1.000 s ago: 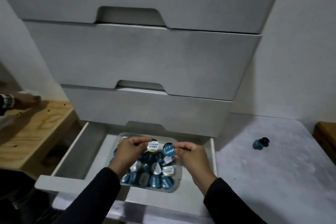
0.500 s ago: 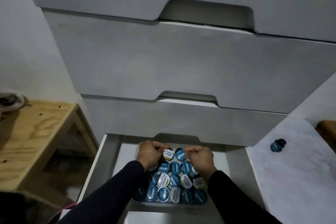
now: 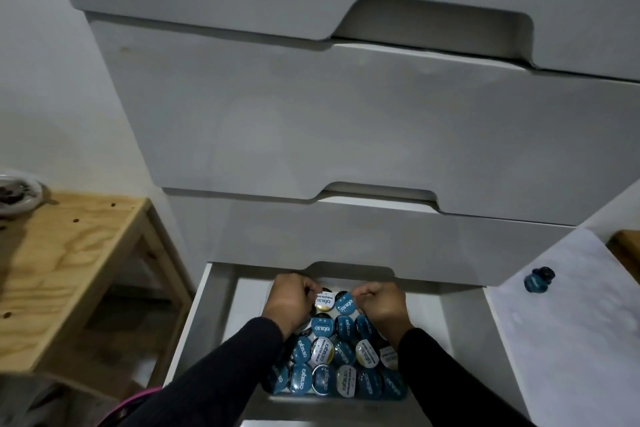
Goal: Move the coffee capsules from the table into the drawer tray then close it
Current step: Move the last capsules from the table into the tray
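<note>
The bottom drawer stands open. Inside it a clear tray holds several blue and white coffee capsules. My left hand pinches a white-lidded capsule at the tray's far end. My right hand pinches a blue-lidded capsule right beside it. Both capsules sit low over the back row. Two loose capsules, one blue and one dark, lie on the white table to the right.
Three closed white drawer fronts rise above the open drawer, the lowest overhanging my hands. A wooden side table with a round dish stands to the left. A wooden edge shows at far right.
My view has shifted closer and to the left. Both hands have carried their capsules forward and down to the tray's far end, under the drawer front above.
</note>
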Motion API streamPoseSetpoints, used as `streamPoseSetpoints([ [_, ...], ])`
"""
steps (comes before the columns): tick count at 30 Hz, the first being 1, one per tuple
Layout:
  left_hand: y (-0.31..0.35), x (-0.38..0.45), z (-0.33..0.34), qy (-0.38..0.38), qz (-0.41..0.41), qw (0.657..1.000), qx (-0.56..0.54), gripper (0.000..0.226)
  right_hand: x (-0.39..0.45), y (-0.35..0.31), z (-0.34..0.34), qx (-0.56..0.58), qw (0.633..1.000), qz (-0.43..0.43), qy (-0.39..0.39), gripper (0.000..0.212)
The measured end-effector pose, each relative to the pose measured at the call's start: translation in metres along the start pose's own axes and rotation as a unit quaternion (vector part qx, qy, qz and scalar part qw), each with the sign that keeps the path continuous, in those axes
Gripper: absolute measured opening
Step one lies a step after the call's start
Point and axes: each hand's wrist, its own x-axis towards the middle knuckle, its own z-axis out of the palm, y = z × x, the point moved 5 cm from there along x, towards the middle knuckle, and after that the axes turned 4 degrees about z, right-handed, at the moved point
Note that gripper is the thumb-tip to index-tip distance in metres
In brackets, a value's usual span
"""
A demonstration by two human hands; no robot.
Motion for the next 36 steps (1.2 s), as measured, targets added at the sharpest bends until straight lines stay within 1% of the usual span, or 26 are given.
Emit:
streamPoseSetpoints([
  [3,0.004,-0.002,-0.002,0.0,0.025,0.999,0.04,0.017,-0.003,-0.003,0.002,-0.048,0.998,-0.039,-0.01,0.028],
  [7,0.015,-0.011,-0.008,-0.01,0.047,0.995,0.089,0.019,-0.009,-0.01,0.004,-0.124,0.987,-0.106,-0.006,0.011],
  [9,0.022,-0.018,-0.01,-0.017,0.068,0.989,0.129,0.019,-0.014,-0.015,0.007,-0.165,0.977,-0.137,-0.006,0.016],
  [13,0.027,-0.036,-0.009,-0.037,0.083,0.977,0.194,0.022,-0.031,-0.022,0.011,-0.261,0.95,-0.172,-0.008,0.034],
  [15,0.03,-0.046,-0.009,-0.033,0.084,0.972,0.219,0.025,-0.041,-0.023,0.011,-0.287,0.938,-0.194,-0.003,0.039],
  [17,0.033,-0.058,-0.01,-0.012,0.082,0.968,0.236,0.029,-0.053,-0.024,0.01,-0.308,0.928,-0.208,0.006,0.043],
  [24,0.053,-0.104,-0.011,0.109,0.118,0.957,0.241,0.038,-0.095,-0.02,-0.021,-0.31,0.916,-0.242,0.081,0.042],
  [26,0.063,-0.114,-0.006,0.133,0.13,0.954,0.236,0.04,-0.101,-0.014,-0.031,-0.294,0.92,-0.24,0.101,0.041],
  [31,0.093,-0.127,0.019,0.154,0.154,0.953,0.209,0.044,-0.107,0.007,-0.065,-0.267,0.922,-0.243,0.143,0.039],
  [36,0.152,-0.132,0.06,0.149,0.186,0.946,0.219,0.052,-0.111,0.035,-0.124,-0.256,0.918,-0.247,0.175,0.044],
])
